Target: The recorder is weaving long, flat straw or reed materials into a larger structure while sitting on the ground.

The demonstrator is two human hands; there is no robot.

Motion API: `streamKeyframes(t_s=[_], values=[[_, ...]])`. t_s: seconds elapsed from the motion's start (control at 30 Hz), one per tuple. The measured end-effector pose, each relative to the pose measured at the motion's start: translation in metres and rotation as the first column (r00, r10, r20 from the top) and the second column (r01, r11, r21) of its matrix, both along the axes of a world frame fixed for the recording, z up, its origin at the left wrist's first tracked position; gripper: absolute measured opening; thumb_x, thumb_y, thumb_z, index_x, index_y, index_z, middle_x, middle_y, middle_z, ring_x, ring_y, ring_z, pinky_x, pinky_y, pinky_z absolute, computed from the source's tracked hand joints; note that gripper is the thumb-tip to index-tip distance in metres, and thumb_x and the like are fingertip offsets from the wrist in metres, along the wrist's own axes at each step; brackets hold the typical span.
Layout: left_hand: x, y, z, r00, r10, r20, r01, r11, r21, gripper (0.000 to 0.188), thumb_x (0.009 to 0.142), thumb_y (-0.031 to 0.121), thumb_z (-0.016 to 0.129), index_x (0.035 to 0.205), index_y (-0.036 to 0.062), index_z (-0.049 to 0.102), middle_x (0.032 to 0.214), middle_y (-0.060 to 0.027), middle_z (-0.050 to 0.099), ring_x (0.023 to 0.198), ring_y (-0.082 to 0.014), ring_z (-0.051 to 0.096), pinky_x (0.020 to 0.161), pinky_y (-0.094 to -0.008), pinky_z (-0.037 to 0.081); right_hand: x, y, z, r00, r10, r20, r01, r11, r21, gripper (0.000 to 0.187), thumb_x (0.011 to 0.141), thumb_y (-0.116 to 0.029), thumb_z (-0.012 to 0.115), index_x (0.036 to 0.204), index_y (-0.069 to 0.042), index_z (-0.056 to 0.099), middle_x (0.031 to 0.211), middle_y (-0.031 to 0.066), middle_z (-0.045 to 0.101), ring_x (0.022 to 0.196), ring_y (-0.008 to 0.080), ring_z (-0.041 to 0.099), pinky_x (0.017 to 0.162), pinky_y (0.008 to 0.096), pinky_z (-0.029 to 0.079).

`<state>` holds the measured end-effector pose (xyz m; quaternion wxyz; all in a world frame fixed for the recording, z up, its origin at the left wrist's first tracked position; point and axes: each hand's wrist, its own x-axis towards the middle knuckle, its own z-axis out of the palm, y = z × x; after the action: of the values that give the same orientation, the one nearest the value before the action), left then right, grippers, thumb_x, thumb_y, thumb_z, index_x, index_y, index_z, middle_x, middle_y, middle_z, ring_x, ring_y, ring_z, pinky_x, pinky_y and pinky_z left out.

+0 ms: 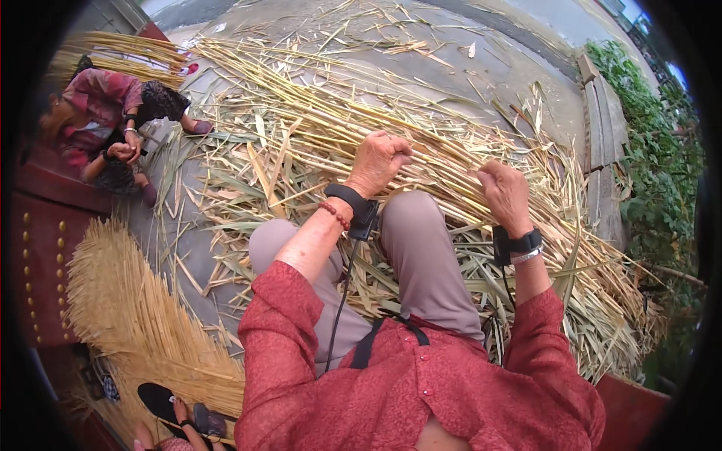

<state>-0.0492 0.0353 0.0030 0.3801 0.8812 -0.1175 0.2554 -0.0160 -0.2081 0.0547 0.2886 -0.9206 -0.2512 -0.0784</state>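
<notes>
My left hand [380, 161] is closed above a heap of long yellow reed-like stalks [331, 124], with thumb and fingers drawn together. Further right, my right hand [505, 197] is also closed, its fingers curled toward the left hand. Thin stalks run behind and between the two hands. I cannot make out which stalk or leaf, if any, is in either grip. Both hands are in front of my knees [421, 218]. Loose dry leaves [248, 177] lie under and around the stalks.
At left a seated person [113, 128] has both hands together, beside more stalks [120, 52]. A large straw-coloured bundle [135, 293] lies near a red studded door [45, 263]. Another person's arm [192, 432] shows at lower left. A low kerb [604, 128] and green plants [650, 143] border the right.
</notes>
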Motion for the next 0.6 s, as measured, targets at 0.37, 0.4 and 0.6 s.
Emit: streamKeyframes(t_s=[0.37, 0.4, 0.6], values=[[-0.004, -0.005, 0.005, 0.993, 0.009, -0.115, -0.023, 0.992, -0.126, 0.008, 0.064, 0.008, 0.068, 0.072, 0.0059, 0.065, 0.069, -0.0089, 0.063, 0.067, -0.0230, 0.062, 0.063, -0.0310, 0.047, -0.037, 0.009, 0.012, 0.892, 0.112, 0.437, -0.107, 0.994, -0.037, 0.009, 0.067, -0.004, 0.061, 0.074, -0.006, 0.055, 0.069, 0.0078, 0.052, 0.065, 0.0268, 0.053, 0.058, 0.0361, 0.042], [-0.005, -0.006, 0.005, 0.994, 0.009, -0.108, -0.028, 0.985, -0.172, 0.009, 0.065, 0.009, 0.067, 0.072, 0.0055, 0.065, 0.069, -0.0094, 0.064, 0.066, -0.0243, 0.062, 0.061, -0.0315, 0.047, -0.040, 0.013, 0.011, 0.875, 0.213, 0.434, -0.197, 0.977, -0.082, 0.009, 0.067, -0.004, 0.060, 0.072, -0.006, 0.053, 0.066, 0.0077, 0.050, 0.063, 0.0265, 0.052, 0.058, 0.0360, 0.042], [-0.008, -0.007, 0.011, 0.986, -0.010, -0.168, -0.027, 0.976, -0.215, 0.008, 0.066, 0.009, 0.067, 0.073, 0.0053, 0.066, 0.070, -0.0095, 0.064, 0.065, -0.0226, 0.062, 0.060, -0.0303, 0.048, -0.040, 0.024, -0.009, 0.920, 0.072, 0.385, -0.030, 0.993, -0.116, 0.009, 0.070, -0.009, 0.062, 0.072, -0.006, 0.054, 0.067, 0.0081, 0.052, 0.061, 0.0270, 0.053, 0.053, 0.0366, 0.042]])
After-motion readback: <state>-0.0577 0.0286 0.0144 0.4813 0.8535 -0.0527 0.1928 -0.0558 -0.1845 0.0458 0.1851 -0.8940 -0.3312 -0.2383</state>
